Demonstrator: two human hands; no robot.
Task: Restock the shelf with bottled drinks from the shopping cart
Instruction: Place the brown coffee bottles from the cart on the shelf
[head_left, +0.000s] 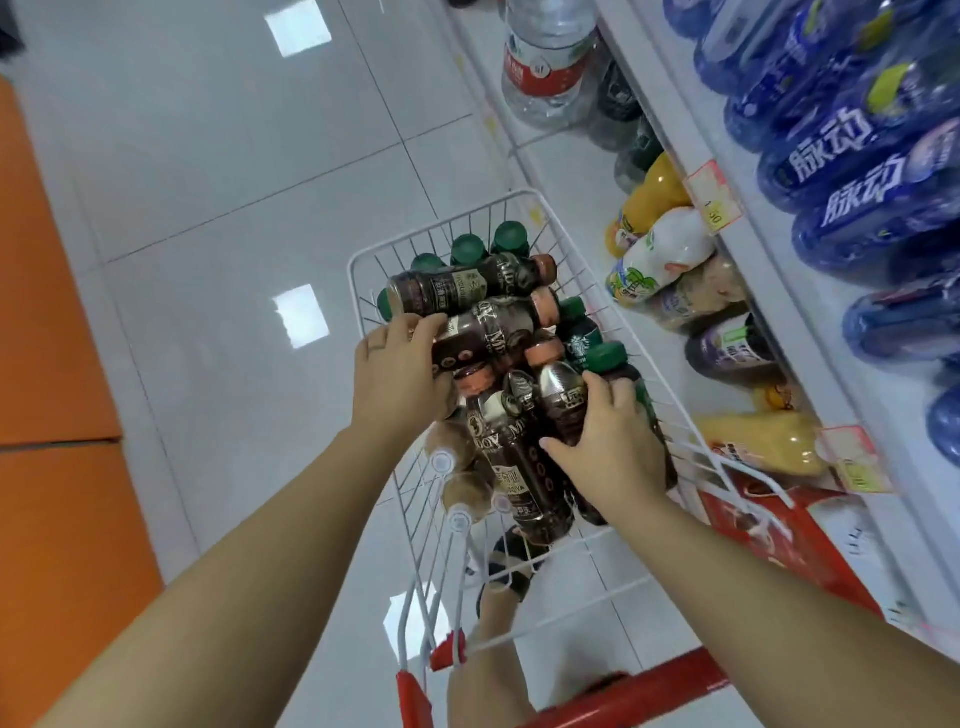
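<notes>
Down in the cart (511, 193): dark bottles lie heaped loose, some crosswise; green-capped bottles (467, 249) stand upright at the far end. The stock to be shelved is all in this basket.
Left hand (400, 374): fingers are curled round the base end of a dark bottle (493, 330) lying across the heap, right under the top bottle (462, 286).
Right hand (613, 441): thumb and fingers wrap a silver-shouldered bottle (561, 400) near the cart's right wall. I cannot tell whether it holds one bottle or two.
Shelf (769, 270): it stands just beside the cart on the person's right. Juice bottles (654, 202) crowd the lower row, several on their sides, and blue bottles (857, 171) fill the row above.
Risk, heap: the top bottle seems to lean on the one in the left hand. Pulling that one out could send the top bottle rolling over the rim to the floor.
Risk, grip: each hand holds a slick bottle alone, the left by its very end. A quick lift could let one slip.
Risk, handle (649, 691): nobody holds it, so a tug on the heap might nudge the cart away.
Risk, shelf: with the lower row that full, pushing a bottle in could knock its neighbours out.
</notes>
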